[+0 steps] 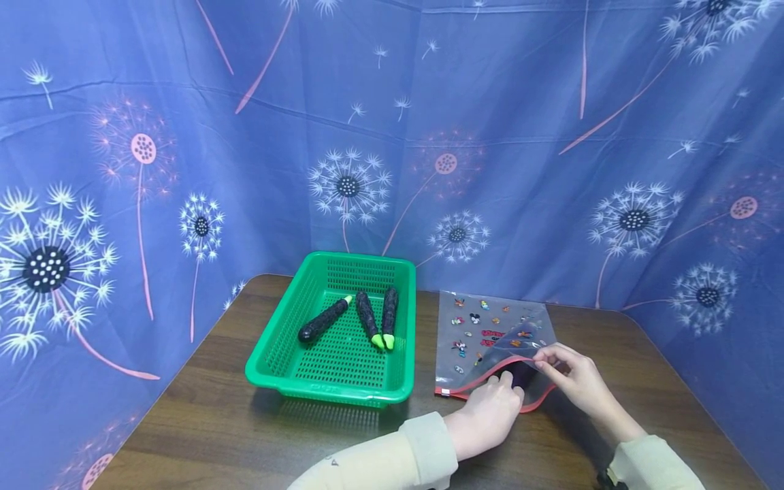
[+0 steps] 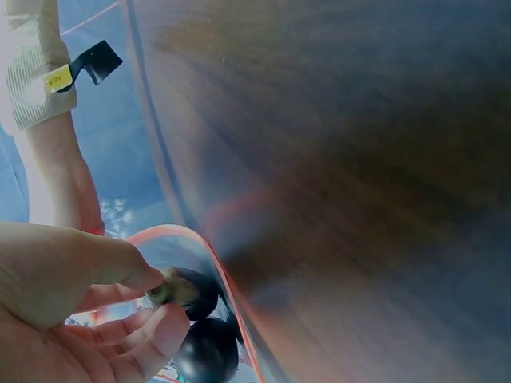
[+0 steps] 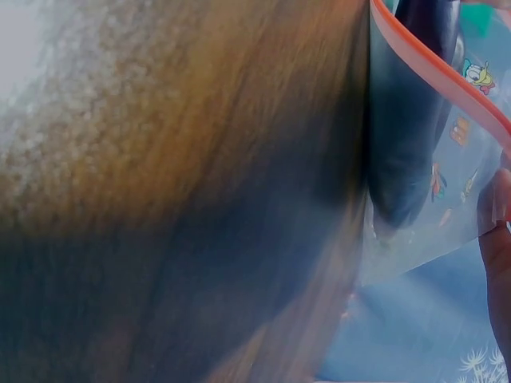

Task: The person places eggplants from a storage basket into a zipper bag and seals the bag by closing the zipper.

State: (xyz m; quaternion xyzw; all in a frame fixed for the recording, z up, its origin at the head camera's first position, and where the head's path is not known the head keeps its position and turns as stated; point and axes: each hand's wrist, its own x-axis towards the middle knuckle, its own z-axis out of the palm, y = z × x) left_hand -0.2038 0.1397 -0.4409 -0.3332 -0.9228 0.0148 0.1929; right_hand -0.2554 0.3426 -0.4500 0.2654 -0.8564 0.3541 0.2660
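A clear zip bag printed with small cartoon figures lies on the table, its red-edged mouth gaping toward me. My left hand reaches into that mouth. In the left wrist view its thumb and fingers pinch the stem end of a dark eggplant. Beside this lies a second glossy dark, rounded eggplant, also within the bag. My right hand pinches the red upper rim of the bag and holds it raised. Through the plastic in the right wrist view, a long dark eggplant shows.
Left of the bag stands a green plastic basket. Three long, dark, bumpy vegetables with pale green ends lie in it. A white slider sits at the zip's left end. Behind the wooden table hangs a blue dandelion-patterned cloth.
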